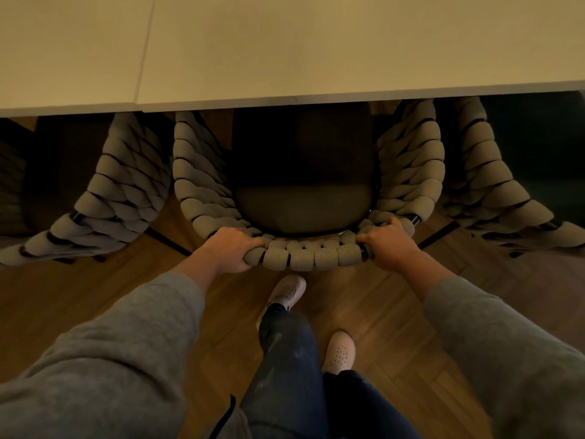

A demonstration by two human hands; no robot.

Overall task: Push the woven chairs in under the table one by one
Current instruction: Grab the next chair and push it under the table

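Head view: your left hand (232, 248) and right hand (387, 245) each curl their fingers round the top rail of the middle woven chair (310, 258), one at each end. Its seat lies partly under the near edge of the table (285, 58). The left woven chair (110, 198) and right woven chair (484, 185) flank it.

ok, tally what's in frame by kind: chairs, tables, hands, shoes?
Chairs: 3 (left chair, middle chair, right chair)
Table: 1
Hands: 2 (left hand, right hand)
Shoes: 2 (front shoe, rear shoe)
Total: 8
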